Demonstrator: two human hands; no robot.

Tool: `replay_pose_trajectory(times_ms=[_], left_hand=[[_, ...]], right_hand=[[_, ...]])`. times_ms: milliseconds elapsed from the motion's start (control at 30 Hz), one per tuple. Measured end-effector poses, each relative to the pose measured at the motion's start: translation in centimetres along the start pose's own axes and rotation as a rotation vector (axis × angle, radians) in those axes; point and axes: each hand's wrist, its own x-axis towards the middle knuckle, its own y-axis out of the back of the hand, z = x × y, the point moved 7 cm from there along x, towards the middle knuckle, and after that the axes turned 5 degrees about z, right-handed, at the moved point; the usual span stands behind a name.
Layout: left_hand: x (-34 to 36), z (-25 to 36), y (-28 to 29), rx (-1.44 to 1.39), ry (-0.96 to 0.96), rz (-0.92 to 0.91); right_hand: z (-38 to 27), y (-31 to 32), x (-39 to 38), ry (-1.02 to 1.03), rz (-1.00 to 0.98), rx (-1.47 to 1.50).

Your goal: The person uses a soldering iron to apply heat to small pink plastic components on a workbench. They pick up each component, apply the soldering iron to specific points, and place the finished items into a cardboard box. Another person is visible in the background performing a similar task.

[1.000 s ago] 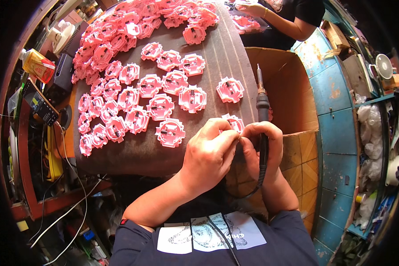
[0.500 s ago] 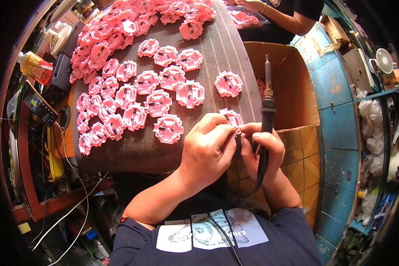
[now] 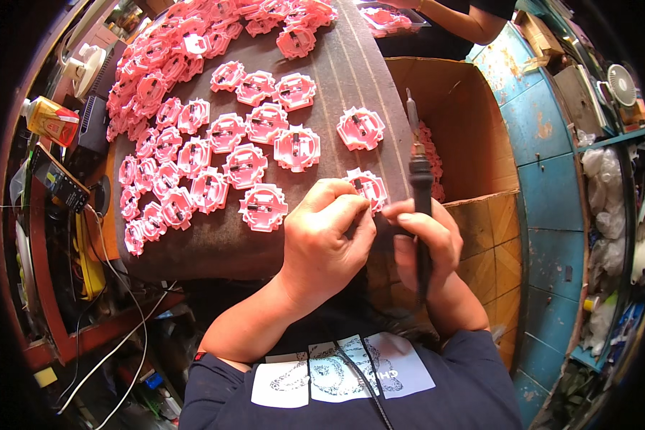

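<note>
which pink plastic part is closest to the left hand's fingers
The pink plastic part just beyond the left hand, partly hidden behind it; that hand overlaps none of the others.

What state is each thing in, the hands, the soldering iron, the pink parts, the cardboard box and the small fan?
Left hand: closed, fingertips pinched; anything between them is too small to tell.
Right hand: closed around the soldering iron.
Soldering iron: held tip up; hot or cold, cannot tell.
Pink parts: some heaped, others laid out in loose rows.
Cardboard box: open.
Small fan: running or not, cannot tell.
</note>
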Motion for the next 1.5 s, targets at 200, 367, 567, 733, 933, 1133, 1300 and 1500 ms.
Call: replay_pose_trajectory(times_ms=[200,367,567,733,933,1133,1300,1500], left_hand=[[-0.1,-0.2,-0.2,0.026,0.038,-0.032],[-0.1,-0.4,-0.3,0.052,0.035,-0.029],[0.1,-0.2,-0.4,0.082,0.06,-0.064],[0.4,0.3,-0.5,0.111,0.046,-0.066],[0.4,0.3,-0.5,0.101,0.054,-0.061],[0.5,0.4,-0.5,0.103,0.041,-0.063],[0.5,0.3,-0.5,0.097,0.041,-0.062],[0.4,0.2,-0.4,0.098,0.045,-0.063]], right_hand=[[-0.7,3.6,-1.5,-0.018,0.089,-0.021],[-2.5,5.1,-1.4,-0.056,0.023,-0.053],[-3.8,5.2,-1.5,-0.044,-0.036,-0.024],[-3.6,4.7,-1.4,-0.054,-0.053,0.02],[-3.8,4.7,-1.2,-0.043,-0.063,0.012],[-3.9,4.6,-1.1,-0.041,-0.07,0.009],[-4.1,4.7,-1.0,-0.038,-0.082,-0.013],[-4.2,4.4,-0.9,-0.022,-0.072,-0.029]])
